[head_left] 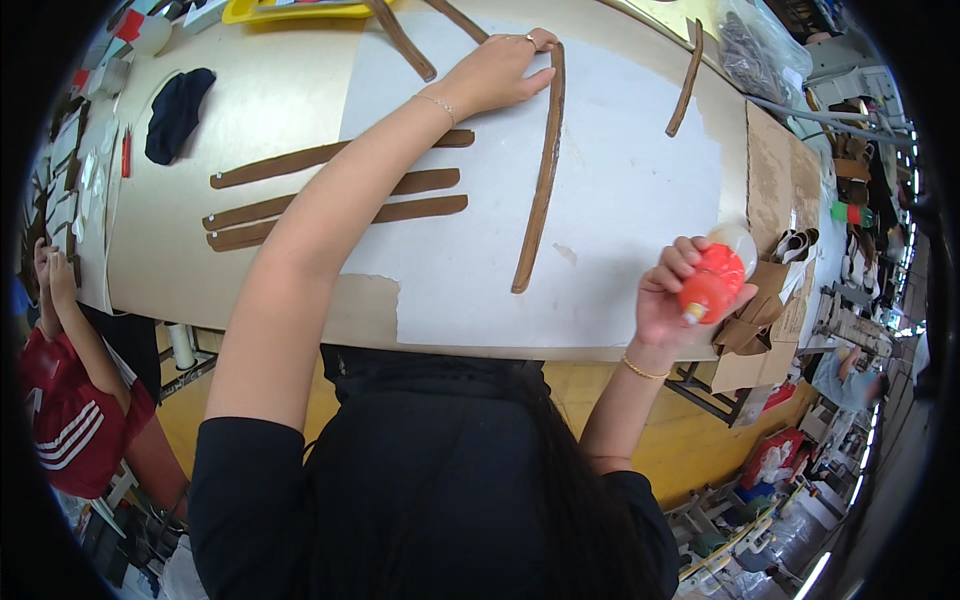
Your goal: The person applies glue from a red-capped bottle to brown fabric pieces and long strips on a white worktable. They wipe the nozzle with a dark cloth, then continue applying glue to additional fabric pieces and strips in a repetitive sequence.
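My left hand (505, 72) reaches across to the far end of a long brown strip (540, 190), with its fingers curled at that end and the thumb against the strip's left edge. This strip lies lengthwise on a white sheet (630, 200) and looks shiny along its edges. In my right hand (665, 290), raised at the near right, is a squeeze bottle (715, 280), red around the middle and whitish at its base. Its small nozzle tilts down toward me. Under my left forearm lie several more brown strips (420, 207), side by side and partly hidden.
Other brown strips (688, 80) lie toward the far side. A dark cloth (180, 115), a red pen (126, 152) and a yellow tray (300, 10) are on the table. Cardboard (780, 170) borders the right edge. Another person in a red garment (75, 410) works at the left.
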`<state>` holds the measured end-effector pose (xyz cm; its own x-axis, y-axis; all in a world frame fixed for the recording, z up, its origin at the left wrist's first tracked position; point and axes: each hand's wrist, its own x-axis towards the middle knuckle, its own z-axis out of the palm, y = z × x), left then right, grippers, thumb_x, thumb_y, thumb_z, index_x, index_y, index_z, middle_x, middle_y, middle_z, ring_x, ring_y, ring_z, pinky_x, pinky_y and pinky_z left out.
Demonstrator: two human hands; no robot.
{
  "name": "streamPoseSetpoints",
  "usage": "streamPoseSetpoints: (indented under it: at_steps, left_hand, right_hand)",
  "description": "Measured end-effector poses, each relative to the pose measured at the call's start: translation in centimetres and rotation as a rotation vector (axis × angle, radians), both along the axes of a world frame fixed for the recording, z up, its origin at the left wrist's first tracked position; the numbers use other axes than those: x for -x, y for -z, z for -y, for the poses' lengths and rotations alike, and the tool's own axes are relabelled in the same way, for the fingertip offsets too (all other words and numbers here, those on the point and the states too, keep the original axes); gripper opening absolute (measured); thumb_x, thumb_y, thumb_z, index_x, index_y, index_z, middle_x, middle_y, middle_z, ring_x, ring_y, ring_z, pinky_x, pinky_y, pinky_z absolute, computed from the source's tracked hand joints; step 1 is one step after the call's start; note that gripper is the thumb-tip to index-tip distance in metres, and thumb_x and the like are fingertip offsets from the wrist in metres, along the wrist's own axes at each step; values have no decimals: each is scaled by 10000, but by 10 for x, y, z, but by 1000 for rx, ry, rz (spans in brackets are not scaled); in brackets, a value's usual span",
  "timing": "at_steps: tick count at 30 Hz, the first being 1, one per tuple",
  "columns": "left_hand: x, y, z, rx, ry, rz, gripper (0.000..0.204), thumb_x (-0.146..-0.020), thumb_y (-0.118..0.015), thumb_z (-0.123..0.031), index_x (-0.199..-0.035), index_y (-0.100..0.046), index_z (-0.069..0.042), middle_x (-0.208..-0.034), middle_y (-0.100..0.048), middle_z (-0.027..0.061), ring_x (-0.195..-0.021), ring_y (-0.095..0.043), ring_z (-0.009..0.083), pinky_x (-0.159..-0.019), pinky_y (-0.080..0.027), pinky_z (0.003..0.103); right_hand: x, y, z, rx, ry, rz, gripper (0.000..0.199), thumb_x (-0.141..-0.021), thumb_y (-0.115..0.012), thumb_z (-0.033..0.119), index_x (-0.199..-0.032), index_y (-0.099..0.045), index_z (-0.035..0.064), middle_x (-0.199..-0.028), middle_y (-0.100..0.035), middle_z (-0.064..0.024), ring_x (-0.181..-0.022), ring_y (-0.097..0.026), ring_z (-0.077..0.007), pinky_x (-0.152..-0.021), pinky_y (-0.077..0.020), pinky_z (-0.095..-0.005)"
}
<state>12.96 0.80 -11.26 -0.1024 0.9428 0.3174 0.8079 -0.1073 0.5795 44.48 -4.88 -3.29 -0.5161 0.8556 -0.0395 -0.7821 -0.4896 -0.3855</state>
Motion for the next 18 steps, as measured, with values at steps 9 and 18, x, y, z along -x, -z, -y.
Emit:
streamPoseSetpoints:
  at_steps: [9,18]
  left_hand:
    - [21,-20,-36,199,-51,113,385,-805,-662,-179,-1139,-602,2,-1106,-614,188,-981,-618,266,-871,-488,328]
    - [23,-28,-57,392,35,91,497,-672,-787,-176,-1108,-629,3,-1058,-612,182,-972,-593,267,-882,-469,326]
  right_hand:
    - [-35,20,-77,93,146,-235,665,-726,-756,495,-1044,-513,-36,-889,-531,-78,-801,-545,-161,-660,-525,-256]
    - [-27,47,-86,247,187,-104,666,-748,-683,594,-992,-530,-6,-855,-548,-78,-768,-569,-174,-610,-532,-261]
